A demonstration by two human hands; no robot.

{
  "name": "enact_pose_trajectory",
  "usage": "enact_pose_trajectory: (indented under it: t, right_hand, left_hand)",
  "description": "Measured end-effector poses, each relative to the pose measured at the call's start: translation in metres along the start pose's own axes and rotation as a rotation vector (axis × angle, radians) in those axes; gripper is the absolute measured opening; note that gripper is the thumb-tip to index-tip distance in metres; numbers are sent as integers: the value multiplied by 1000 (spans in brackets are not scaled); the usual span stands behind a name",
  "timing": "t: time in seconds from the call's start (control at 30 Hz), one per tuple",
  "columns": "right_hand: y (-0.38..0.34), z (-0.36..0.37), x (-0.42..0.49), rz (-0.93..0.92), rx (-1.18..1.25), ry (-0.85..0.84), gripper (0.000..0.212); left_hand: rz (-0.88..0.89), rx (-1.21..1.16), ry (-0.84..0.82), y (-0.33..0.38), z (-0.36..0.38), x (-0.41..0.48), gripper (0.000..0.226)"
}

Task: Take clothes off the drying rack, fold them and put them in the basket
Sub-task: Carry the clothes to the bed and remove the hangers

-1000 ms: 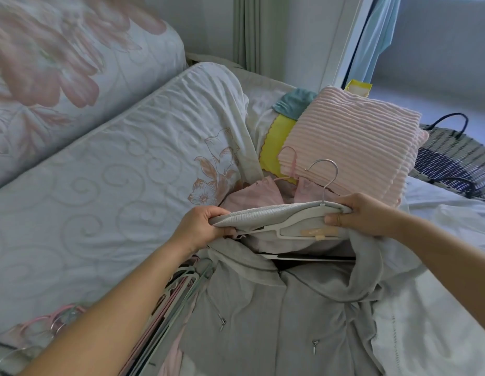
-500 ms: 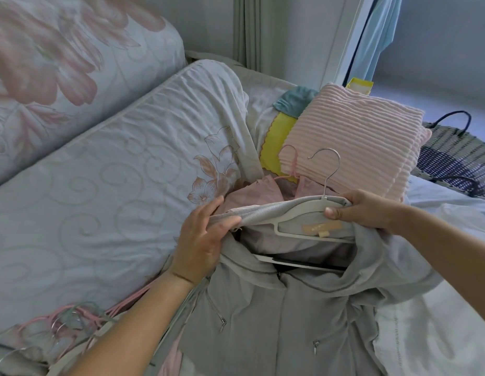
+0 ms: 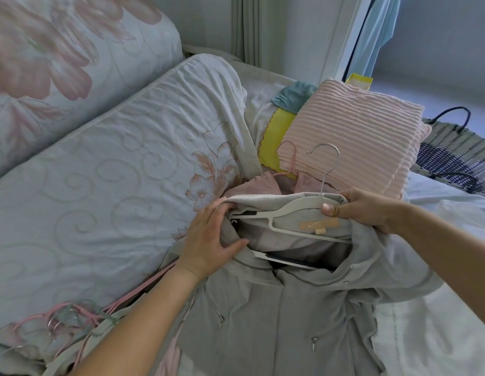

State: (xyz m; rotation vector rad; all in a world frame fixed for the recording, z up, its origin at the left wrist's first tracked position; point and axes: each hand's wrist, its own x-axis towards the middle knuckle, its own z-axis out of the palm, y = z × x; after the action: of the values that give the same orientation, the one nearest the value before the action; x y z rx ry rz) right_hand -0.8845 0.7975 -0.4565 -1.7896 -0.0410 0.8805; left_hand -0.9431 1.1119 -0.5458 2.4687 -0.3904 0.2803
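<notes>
1. Spare hangers (image 3: 73, 318): a loose pink and grey pile lying on the bed, well left of the grey jacket.
2. Left hand (image 3: 211, 237): at the jacket's left shoulder, fingers curled over the collar edge and pinching the cloth, thumb spread across the front.
3. Grey jacket (image 3: 284, 308): lies front-up on the bed (image 3: 100, 185), below and between both hands, collar raised. Judged soft, limp and light; the zip pulls may snag. Best held at the shoulder seams, not the body.
4. White hanger (image 3: 290, 215): inside the jacket's collar, stiff, metal hook pointing away from the person.
5. Right hand (image 3: 368, 210): closed on the jacket's right shoulder and the hanger's end together.
6. Folded pink cloth (image 3: 352, 142): beyond the jacket.
7. Woven basket (image 3: 452, 153): far right of the jacket, only partly in view.
</notes>
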Motion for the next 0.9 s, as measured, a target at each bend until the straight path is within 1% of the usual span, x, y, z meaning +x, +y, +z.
enact_pose_trajectory:
  t: [0.03, 0.1, 0.17, 0.2, 0.27, 0.3, 0.33, 0.37, 0.43, 0.47, 0.5, 0.53, 0.57, 0.6, 0.67, 0.7, 0.73, 0.77, 0.8, 0.9]
  right_hand:
    - [-1, 1, -1, 1, 19, -16, 85]
    - [0, 1, -1, 3, 18, -39, 85]
    - [-2, -1, -4, 24, -61, -15, 83]
    - [-3, -4, -4, 27, -163, 33, 73]
    - [-5, -8, 0, -8, -428, 175, 46]
    - [-8, -8, 3, -48, -548, 239, 39]
    - [-8, -6, 8, -101, -622, 273, 39]
    - [-6, -4, 14, -146, -664, 291, 45]
    - [-1, 0, 22, -203, -636, 359, 61]
    - [0, 0, 23, -216, -608, 390, 58]
    - [1, -2, 24, -212, -599, 409, 51]
    - [0, -4, 22, -194, -598, 408, 45]
    - [-2, -6, 19, -164, -601, 391, 45]
    - [-4, -7, 15, -124, -598, 368, 52]
    - [-9, -7, 10, -64, -575, 310, 82]
    - [-10, -9, 9, -49, -556, 295, 96]
    - [-8, -9, 8, -41, -530, 278, 103]
    - [-7, -9, 8, -35, -496, 247, 102]
    - [-7, -9, 8, -35, -458, 209, 95]
    - [-11, -4, 6, -39, -325, 129, 52]
  left_hand:
    - [-21, -5, 6, 0, 0, 1, 62]
    - [-77, -51, 2, 0, -3, 2, 54]
    - [-89, -98, -37, -4, -5, -1, 58]
    - [-76, -111, -60, -6, -5, -3, 61]
    - [-45, -136, -79, -10, -6, -7, 63]
    - [-48, -155, -82, -10, -5, -8, 63]
    - [-60, -176, -85, -9, -5, -8, 62]
    - [-72, -201, -88, -7, -4, -8, 63]
    - [-85, -253, -96, -2, -6, -7, 65]
    - [-81, -272, -108, -1, -7, -7, 66]
    - [-68, -283, -135, -1, -9, -7, 68]
    - [-48, -281, -177, -4, -12, -7, 69]
    - [-25, -266, -228, -7, -15, -8, 71]
    - [-9, -238, -280, -11, -16, -9, 73]
    - [0, -166, -343, -20, -19, -11, 75]
    - [-4, -138, -344, -24, -20, -11, 76]
    - [-11, -123, -330, -27, -22, -10, 75]
    - [-12, -112, -313, -31, -23, -9, 73]
    - [-1, -96, -296, -34, -25, -7, 71]
    - [44, -18, -268, -40, -26, -1, 63]
